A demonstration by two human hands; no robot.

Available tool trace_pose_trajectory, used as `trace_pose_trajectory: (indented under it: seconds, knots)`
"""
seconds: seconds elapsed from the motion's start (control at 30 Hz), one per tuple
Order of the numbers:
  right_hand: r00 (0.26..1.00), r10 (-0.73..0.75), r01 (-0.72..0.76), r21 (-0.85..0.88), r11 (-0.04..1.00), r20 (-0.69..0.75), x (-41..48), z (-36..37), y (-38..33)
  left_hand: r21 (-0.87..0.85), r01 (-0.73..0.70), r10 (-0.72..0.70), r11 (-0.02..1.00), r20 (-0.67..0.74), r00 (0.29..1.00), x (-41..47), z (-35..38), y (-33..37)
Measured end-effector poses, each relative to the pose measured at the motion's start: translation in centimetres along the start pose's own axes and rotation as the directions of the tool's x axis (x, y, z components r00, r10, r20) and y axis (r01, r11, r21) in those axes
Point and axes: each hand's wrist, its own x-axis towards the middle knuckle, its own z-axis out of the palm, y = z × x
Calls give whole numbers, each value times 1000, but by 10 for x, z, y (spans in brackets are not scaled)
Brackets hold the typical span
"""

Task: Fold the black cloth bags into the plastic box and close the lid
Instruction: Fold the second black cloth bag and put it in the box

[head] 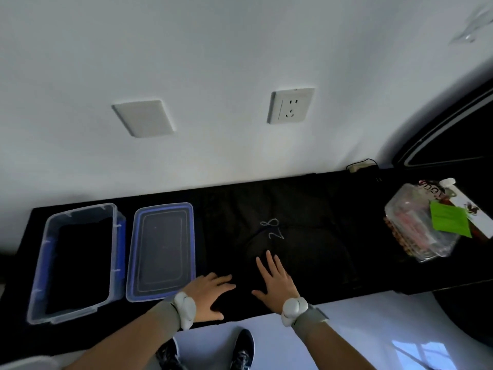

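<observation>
A black cloth bag (298, 252) lies spread on the black-covered table, with a thin white drawstring (273, 228) looped on top of it. My left hand (212, 291) lies flat on the bag's near left part, fingers straight and pointing right. My right hand (274, 281) presses flat on the cloth beside it, fingers spread and pointing away from me. At the table's left end stands the clear plastic box (40, 268) with blue clips, dark cloth inside it. Its clear lid (190, 241) with a blue rim lies flat between the box and my hands.
A clear plastic packet of items with a green note (450, 218) sits at the table's right end. A white wall with a socket (290, 106) and a blank plate (145, 118) rises behind. A cable and adapter (360, 165) lie at the back edge. My shoes (240, 351) show below.
</observation>
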Motion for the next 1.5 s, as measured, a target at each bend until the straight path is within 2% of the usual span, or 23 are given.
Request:
trace_pose_trajectory:
  seconds: [0.1, 0.2, 0.3, 0.4, 0.53, 0.67, 0.83, 1.03, 1.17, 1.27, 1.33, 1.4, 1.5]
  knots:
    - [997, -41, 42, -13, 999, 61, -1, 2, -1, 38, -55, 53, 998, 44, 998, -3, -1, -6]
    - [996, -67, 72, -101, 992, 53, -3, 7, -1, 142, -95, 86, 985, 67, 994, -7, -1, -3]
    - [998, -64, 65, -86, 994, 15, -4, 5, -2, 175, -52, 49, 983, 22, 999, -10, -5, 1]
    - [991, -129, 127, -45, 991, -30, -7, 4, 3, 119, 29, -23, 993, -47, 999, -9, -5, -3]
    - [937, -241, 244, -21, 970, -254, -13, 7, 11, 34, 136, -133, 990, -67, 989, -6, -4, -14]
    - [834, -238, 313, 72, 947, -497, -18, -2, 9, -91, 174, -184, 981, -115, 976, -4, -9, -26]
    - [777, -109, 295, 207, 933, -620, -20, -35, 0, -204, 99, -157, 974, -292, 943, -7, -19, -28]
    - [702, -20, 330, 301, 895, -712, -21, -81, -4, -372, 7, -206, 928, -497, 843, -15, -57, -10]
    - [742, 18, 338, 396, 854, -671, -26, -105, 2, -414, -27, -236, 910, -569, 787, -20, -83, 2]
    - [843, 0, 297, 467, 833, -537, -27, -121, 9, -520, -84, -296, 850, -603, 741, -22, -100, 9]
    - [896, 6, 258, 533, 806, -443, -26, -133, 15, -589, -127, -362, 798, -637, 680, -20, -112, 16]
    - [907, 16, 251, 572, 781, -421, -25, -146, 20, -643, -171, -418, 747, -654, 631, -15, -125, 24]
    - [859, -25, 347, 546, 763, -511, -30, -164, 18, -694, -225, -449, 684, -643, 621, -9, -147, 41]
